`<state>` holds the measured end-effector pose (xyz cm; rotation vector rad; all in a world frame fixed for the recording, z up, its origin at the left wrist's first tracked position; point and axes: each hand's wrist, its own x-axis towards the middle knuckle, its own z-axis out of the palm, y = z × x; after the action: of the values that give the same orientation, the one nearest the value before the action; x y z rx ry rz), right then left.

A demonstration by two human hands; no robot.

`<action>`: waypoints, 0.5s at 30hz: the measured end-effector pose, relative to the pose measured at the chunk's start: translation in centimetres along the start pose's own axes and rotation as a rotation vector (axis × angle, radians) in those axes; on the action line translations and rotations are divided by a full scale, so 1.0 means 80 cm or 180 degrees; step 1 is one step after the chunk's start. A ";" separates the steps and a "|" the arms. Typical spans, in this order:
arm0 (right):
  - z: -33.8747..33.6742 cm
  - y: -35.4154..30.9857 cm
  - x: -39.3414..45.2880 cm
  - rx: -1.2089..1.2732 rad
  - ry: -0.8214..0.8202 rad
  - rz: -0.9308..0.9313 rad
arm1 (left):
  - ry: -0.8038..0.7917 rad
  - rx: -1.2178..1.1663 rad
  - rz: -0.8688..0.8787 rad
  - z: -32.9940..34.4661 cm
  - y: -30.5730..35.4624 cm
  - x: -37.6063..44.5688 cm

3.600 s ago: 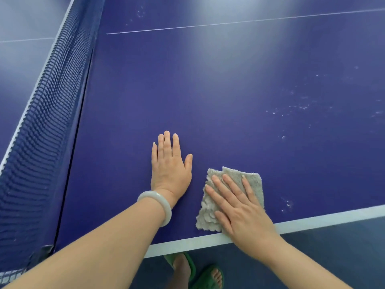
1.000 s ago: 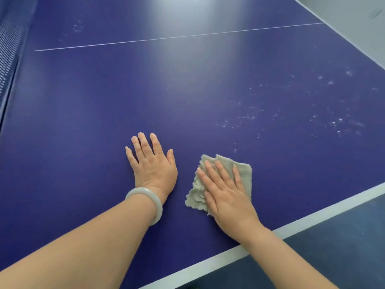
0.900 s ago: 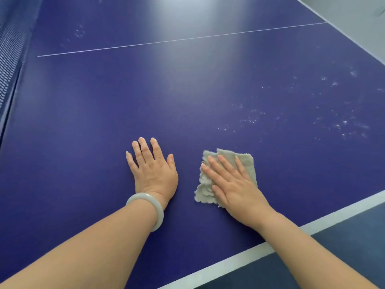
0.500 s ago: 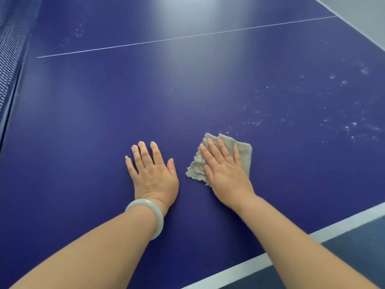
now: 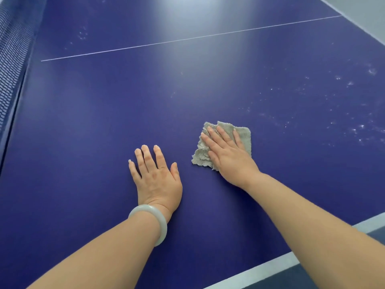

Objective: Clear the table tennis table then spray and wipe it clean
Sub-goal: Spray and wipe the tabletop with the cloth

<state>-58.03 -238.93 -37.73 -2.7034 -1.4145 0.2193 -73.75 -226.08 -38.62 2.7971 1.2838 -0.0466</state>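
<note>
The blue table (image 5: 187, 97) has white spray spots (image 5: 354, 126) off to the right (not wiped yet). The right hand (image 5: 227, 155) presses flat on the cloth (image 5: 243, 134), nearest them. The left hand (image 5: 156, 178) lies flat too.

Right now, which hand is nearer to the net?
Left. The left hand lies flat on the table, bare surface between it and the net. The right hand presses the cloth farther away.
</note>
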 end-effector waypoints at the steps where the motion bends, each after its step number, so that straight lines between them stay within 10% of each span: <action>1: -0.005 0.022 0.012 -0.0113 -0.0038 0.0084 | -0.0001 0.0006 0.0006 0.000 0.000 0.000; 8: -0.033 0.122 -0.012 0.0357 0.0275 0.2881 | -0.0010 -0.0008 0.0022 0.001 -0.001 0.001; 15: 0.001 0.011 -0.033 -0.0124 -0.0017 -0.0095 | 0.0002 -0.0014 0.0014 0.000 -0.002 -0.001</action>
<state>-58.85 -241.61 -37.70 -2.7123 -1.4745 0.1990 -73.90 -226.00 -38.60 2.7964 1.2761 -0.0426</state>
